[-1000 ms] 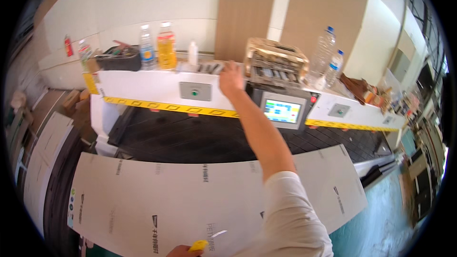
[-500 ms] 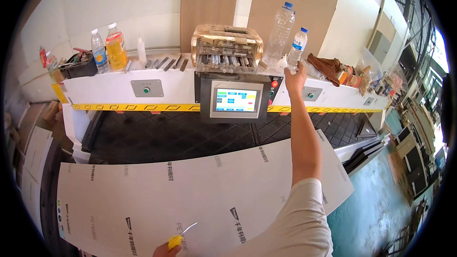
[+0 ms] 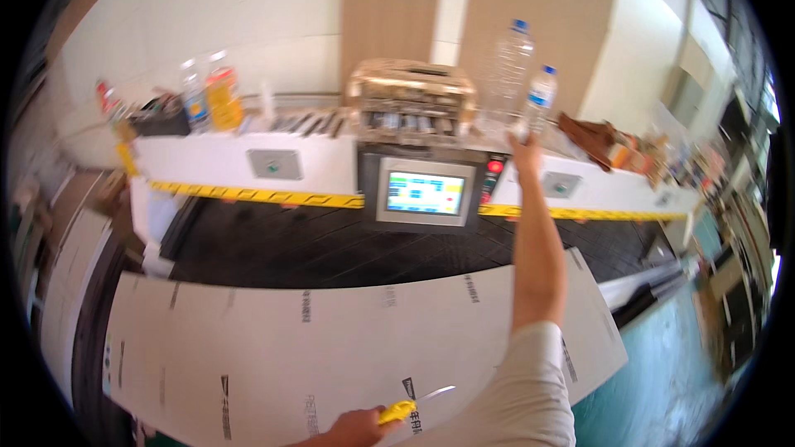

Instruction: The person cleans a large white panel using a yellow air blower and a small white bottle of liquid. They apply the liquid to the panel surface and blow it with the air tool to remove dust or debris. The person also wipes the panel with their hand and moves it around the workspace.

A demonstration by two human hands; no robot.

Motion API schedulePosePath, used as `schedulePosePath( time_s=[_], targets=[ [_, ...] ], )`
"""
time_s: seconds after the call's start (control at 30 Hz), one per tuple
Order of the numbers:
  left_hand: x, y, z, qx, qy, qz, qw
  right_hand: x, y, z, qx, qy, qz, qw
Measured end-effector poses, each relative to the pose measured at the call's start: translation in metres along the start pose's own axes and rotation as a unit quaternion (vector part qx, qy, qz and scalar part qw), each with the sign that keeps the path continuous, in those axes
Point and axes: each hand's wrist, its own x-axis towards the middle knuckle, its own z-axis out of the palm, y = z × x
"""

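Observation:
My left hand (image 3: 358, 429), low in the view, is closed around the yellow handle of a tool (image 3: 399, 412). A thin, slightly curved metal shaft sticks out of it to the right, over the white printed board (image 3: 265, 348). With the arm stretched forward, my right hand (image 3: 527, 151) is at the machine's ledge, at a small white bottle (image 3: 519, 127). Blur hides whether its fingers grip that bottle. Just behind stand a small clear water bottle (image 3: 540, 101) with a blue cap and a taller clear bottle (image 3: 506, 74).
A lit touch screen (image 3: 425, 192) and a red button (image 3: 495, 166) are left of my right arm. On the ledge are a dusty box (image 3: 412, 99), metal strips (image 3: 310, 124), drink bottles (image 3: 222, 99) and a brown cloth-like item (image 3: 586, 139). Yellow-black tape (image 3: 315, 198) edges the machine.
The view has shifted, and the picture is blurrier. My left hand has moved right with the yellow-handled tool, and my right hand has come closer to the small white bottle.

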Motion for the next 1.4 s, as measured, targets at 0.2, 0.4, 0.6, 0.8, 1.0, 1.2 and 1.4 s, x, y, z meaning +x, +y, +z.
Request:
schedulePosePath(
  time_s=[0.2,0.4,0.6,0.8,1.0,1.2,1.4],
  targets=[
    [-0.08,-0.238,-0.046,-0.023,0.312,-0.348,0.884,-0.175,0.023,-0.03,0.287,-0.078,-0.005,0.955],
    [-0.289,-0.355,-0.059,-0.182,0.551,-0.503,0.641,-0.43,0.042,-0.002,0.32,-0.313,0.054,0.893],
    [-0.381,-0.304,0.001,-0.213,0.499,-0.513,0.665,-0.677,-0.016,0.069,0.367,-0.561,0.202,0.714],
    [-0.436,-0.331,0.046,-0.335,0.452,-0.528,0.636,-0.852,-0.14,0.089,0.351,-0.724,0.187,0.563],
    [-0.528,-0.439,0.092,-0.425,0.527,-0.47,0.566,-0.968,-0.219,0.118,0.29,-0.783,0.092,0.543],
    [-0.612,-0.553,0.115,-0.557,0.622,-0.295,0.464,-1.069,-0.318,0.154,0.26,-0.759,0.138,0.581],
    [-0.651,-0.635,0.083,-0.612,0.624,-0.214,0.437,-1.14,-0.401,0.212,0.252,-0.747,0.153,0.595]
  ],
)
